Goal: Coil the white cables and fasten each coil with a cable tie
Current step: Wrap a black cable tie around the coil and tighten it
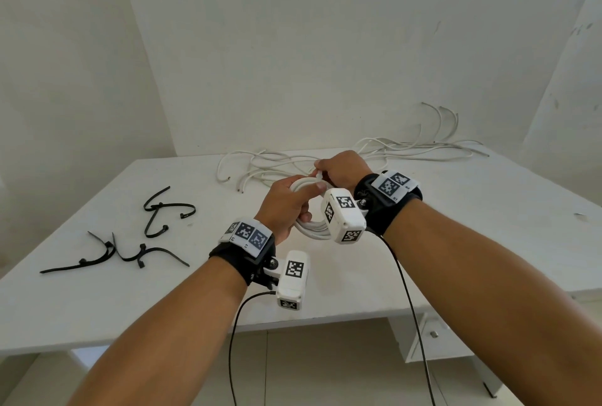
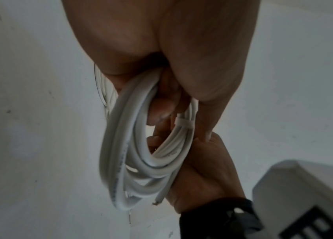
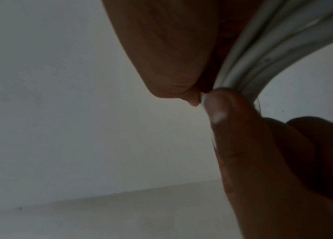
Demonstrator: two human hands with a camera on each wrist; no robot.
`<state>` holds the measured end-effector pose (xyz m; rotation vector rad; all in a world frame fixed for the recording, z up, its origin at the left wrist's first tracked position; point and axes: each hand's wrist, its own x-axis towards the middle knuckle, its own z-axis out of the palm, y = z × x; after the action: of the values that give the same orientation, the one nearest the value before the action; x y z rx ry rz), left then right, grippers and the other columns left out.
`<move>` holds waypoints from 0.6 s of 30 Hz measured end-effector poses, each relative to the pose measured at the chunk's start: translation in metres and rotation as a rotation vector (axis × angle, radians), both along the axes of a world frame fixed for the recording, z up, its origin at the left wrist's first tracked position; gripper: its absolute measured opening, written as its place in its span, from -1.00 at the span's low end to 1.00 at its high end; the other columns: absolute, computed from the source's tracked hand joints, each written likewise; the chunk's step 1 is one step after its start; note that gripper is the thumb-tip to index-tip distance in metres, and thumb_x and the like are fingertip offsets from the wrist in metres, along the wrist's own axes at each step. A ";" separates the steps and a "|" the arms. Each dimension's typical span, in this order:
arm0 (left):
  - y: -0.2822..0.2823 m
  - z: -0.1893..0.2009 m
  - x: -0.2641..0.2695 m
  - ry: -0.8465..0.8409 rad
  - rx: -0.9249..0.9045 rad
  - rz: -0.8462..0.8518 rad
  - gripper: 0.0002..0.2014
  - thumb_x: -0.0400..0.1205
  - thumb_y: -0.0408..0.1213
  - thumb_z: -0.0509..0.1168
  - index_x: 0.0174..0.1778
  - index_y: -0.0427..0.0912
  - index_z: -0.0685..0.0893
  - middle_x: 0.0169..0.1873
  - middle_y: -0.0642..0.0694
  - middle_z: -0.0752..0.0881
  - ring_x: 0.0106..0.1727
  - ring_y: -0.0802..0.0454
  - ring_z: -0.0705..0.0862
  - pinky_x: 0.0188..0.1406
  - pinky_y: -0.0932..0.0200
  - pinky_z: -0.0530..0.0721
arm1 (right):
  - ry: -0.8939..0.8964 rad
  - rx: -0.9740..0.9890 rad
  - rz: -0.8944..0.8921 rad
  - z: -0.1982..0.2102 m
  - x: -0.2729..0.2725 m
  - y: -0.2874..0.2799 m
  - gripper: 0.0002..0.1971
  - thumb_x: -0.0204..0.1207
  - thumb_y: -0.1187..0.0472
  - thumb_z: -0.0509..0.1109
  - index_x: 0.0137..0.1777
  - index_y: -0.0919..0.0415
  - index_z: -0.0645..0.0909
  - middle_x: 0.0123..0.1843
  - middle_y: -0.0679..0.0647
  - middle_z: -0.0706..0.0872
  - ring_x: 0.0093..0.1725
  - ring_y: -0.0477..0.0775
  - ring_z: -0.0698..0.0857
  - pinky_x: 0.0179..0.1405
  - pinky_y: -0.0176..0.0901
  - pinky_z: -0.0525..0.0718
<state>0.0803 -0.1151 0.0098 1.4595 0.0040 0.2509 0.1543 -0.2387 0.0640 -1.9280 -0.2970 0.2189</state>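
Arms: bare, no sleeves.
Left wristband (image 1: 242, 250): black, white plate of black-and-white square markers.
Right wristband (image 1: 387, 197): same.
Wrist cameras (image 1: 342, 215): white boxes, marker stickers, screw mounts.
Cables (image 1: 411, 314): thin, black.

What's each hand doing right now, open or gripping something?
Left hand: fingers curled round the white cable coil, holding it.
Right hand: pinching the white cable tie at the coil's top.
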 end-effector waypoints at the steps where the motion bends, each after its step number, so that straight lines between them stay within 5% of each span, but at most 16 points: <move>1: -0.001 0.000 0.000 0.000 -0.008 -0.016 -0.93 0.61 -0.35 0.44 -0.06 -0.28 0.71 -0.52 -0.04 0.44 -0.55 0.12 0.34 -0.61 0.25 0.43 | -0.005 -0.003 0.003 -0.002 0.003 0.000 -0.87 0.66 0.16 0.36 -0.04 0.22 0.63 -0.32 0.01 0.65 -0.52 -0.16 0.64 -0.69 -0.47 0.49; 12: -0.019 -0.010 0.016 0.062 -0.034 -0.047 -0.86 0.63 -0.44 0.39 0.09 -0.29 0.71 -0.50 -0.03 0.46 -0.55 0.12 0.31 -0.63 0.26 0.36 | 0.039 -0.056 0.023 -0.017 0.015 -0.026 -0.78 0.66 0.10 0.37 -0.16 0.21 0.66 -0.26 0.07 0.73 -0.31 0.02 0.69 -0.30 -0.21 0.66; 16: -0.031 -0.016 0.028 0.058 -0.098 -0.093 -0.75 0.65 -0.43 0.36 0.23 -0.43 0.65 -0.42 -0.11 0.61 -0.55 0.09 0.34 -0.61 0.25 0.41 | 0.282 0.109 0.142 -0.020 0.014 -0.064 -0.61 0.69 -0.02 0.34 -0.04 0.36 0.72 -0.14 0.27 0.83 -0.30 0.16 0.78 -0.29 -0.15 0.75; 18: -0.037 -0.017 0.038 0.080 -0.136 -0.084 -0.72 0.65 -0.41 0.39 0.25 -0.37 0.60 -0.41 -0.08 0.62 -0.56 0.10 0.40 -0.59 0.24 0.48 | 0.383 0.142 0.224 -0.028 0.017 -0.085 -0.58 0.69 -0.06 0.33 0.10 0.35 0.74 0.02 0.26 0.84 -0.10 0.20 0.80 -0.03 0.03 0.78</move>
<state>0.1179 -0.1519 -0.0069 1.3300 0.0245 0.1209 0.1709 -0.3237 0.0359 -1.6699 -0.2636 0.6874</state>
